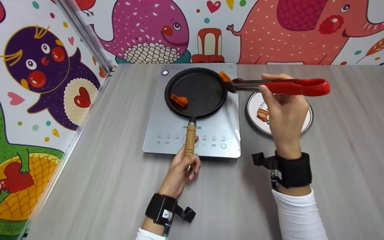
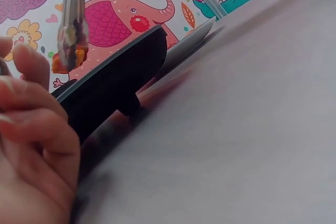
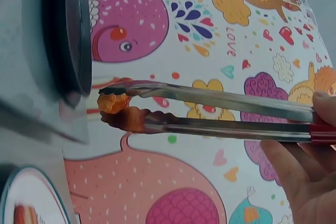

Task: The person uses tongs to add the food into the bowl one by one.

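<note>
My right hand (image 1: 287, 115) grips red-handled metal tongs (image 1: 298, 87), pointing left. Their tips pinch an orange-brown food piece (image 3: 114, 102), which overlaps the pan's right rim in the head view. With my left hand (image 1: 182, 171) I hold the wooden handle (image 1: 190, 140) of a black frying pan (image 1: 200, 95). Another orange-brown food piece (image 1: 179, 100) lies inside the pan, near its left side. Seen from the left wrist, the pan (image 2: 118, 72) is tilted on edge in the picture, with the tong tips (image 2: 71, 45) above it.
Beneath the pan is a silver induction cooktop (image 1: 158, 133) with touch controls along its front. A white plate (image 1: 307, 123) with a dark rim stands to its right, partly behind my right hand, with a reddish food piece (image 1: 262, 115) on it. Cartoon-printed walls border the grey table (image 1: 112, 166).
</note>
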`<state>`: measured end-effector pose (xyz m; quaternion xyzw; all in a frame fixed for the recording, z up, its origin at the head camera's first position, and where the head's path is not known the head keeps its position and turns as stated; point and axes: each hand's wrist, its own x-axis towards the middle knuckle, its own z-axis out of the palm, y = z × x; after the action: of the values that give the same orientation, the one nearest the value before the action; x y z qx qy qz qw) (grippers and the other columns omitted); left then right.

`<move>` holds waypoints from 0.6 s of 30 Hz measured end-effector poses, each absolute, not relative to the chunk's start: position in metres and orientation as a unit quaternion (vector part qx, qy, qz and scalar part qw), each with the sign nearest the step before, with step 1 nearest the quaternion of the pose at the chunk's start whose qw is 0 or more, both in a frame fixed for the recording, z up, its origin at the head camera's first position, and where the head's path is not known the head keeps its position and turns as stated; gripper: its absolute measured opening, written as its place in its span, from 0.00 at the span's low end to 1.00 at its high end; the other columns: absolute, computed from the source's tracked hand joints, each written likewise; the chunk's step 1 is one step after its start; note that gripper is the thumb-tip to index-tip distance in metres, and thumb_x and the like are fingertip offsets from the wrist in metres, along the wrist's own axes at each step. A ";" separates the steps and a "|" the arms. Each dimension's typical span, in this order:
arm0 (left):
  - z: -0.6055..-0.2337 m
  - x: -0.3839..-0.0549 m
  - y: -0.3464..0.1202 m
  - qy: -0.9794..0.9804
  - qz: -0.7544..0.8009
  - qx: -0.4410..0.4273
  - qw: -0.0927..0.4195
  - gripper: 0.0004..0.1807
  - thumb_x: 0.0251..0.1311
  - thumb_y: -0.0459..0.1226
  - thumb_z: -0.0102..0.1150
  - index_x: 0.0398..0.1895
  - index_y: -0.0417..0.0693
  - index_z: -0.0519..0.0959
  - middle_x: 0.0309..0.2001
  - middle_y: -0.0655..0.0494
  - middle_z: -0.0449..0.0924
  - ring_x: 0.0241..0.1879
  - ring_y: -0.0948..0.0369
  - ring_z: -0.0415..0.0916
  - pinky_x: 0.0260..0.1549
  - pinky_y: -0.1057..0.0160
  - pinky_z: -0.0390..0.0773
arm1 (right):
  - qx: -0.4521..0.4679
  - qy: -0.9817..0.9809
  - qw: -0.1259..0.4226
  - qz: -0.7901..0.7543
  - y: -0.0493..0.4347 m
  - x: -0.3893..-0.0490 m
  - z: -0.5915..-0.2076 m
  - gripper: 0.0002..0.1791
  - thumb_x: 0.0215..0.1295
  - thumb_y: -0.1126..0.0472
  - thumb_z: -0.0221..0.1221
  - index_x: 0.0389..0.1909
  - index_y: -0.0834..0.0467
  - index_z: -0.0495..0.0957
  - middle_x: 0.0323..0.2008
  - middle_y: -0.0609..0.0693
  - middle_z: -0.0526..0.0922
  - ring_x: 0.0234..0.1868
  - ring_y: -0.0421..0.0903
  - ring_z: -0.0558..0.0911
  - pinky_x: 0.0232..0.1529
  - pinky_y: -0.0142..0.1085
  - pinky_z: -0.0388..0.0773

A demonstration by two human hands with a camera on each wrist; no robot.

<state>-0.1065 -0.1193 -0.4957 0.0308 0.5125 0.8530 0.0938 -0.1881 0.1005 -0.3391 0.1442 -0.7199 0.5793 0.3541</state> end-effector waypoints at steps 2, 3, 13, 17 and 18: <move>-0.495 -0.107 -0.119 0.515 0.852 0.028 0.093 0.33 0.55 0.38 0.51 0.66 0.54 0.55 0.20 0.55 0.69 0.16 0.64 0.63 0.09 0.71 0.60 | 0.153 -0.717 0.355 0.580 0.093 -0.189 -0.339 0.17 0.51 0.67 0.62 0.43 0.67 0.75 0.39 0.52 0.81 0.25 0.41 0.72 0.27 0.28 0.70; -0.495 -0.107 -0.119 0.514 0.852 0.026 0.093 0.33 0.55 0.37 0.51 0.66 0.54 0.56 0.21 0.55 0.69 0.16 0.64 0.63 0.09 0.71 0.60 | 0.160 -0.716 0.354 0.580 0.090 -0.189 -0.339 0.17 0.51 0.67 0.62 0.43 0.68 0.75 0.38 0.52 0.81 0.24 0.41 0.71 0.25 0.28 0.68; -0.494 -0.108 -0.118 0.498 0.861 0.040 0.096 0.33 0.55 0.36 0.49 0.66 0.52 0.54 0.20 0.55 0.68 0.14 0.65 0.60 0.09 0.70 0.58 | 0.187 -0.729 0.340 0.563 0.068 -0.191 -0.338 0.17 0.52 0.66 0.61 0.42 0.70 0.75 0.38 0.54 0.81 0.35 0.42 0.78 0.41 0.32 0.76; -0.496 -0.107 -0.119 0.496 0.862 0.040 0.096 0.33 0.55 0.37 0.49 0.66 0.53 0.54 0.20 0.55 0.69 0.14 0.65 0.61 0.09 0.71 0.59 | 0.185 -0.729 0.326 0.573 0.063 -0.199 -0.348 0.17 0.51 0.65 0.61 0.44 0.66 0.75 0.40 0.51 0.80 0.41 0.42 0.78 0.45 0.34 0.75; -0.497 -0.106 -0.119 0.496 0.862 0.039 0.096 0.33 0.55 0.37 0.49 0.66 0.53 0.54 0.20 0.55 0.69 0.15 0.65 0.61 0.09 0.71 0.59 | 0.182 -0.732 0.320 0.572 0.062 -0.201 -0.352 0.17 0.52 0.64 0.61 0.44 0.64 0.76 0.40 0.49 0.80 0.41 0.41 0.78 0.46 0.34 0.74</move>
<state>-0.1065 -0.1186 -0.4965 0.0392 0.4958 0.8623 0.0958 -0.2014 0.0616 -0.3525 0.1825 -0.7323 0.5725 0.3205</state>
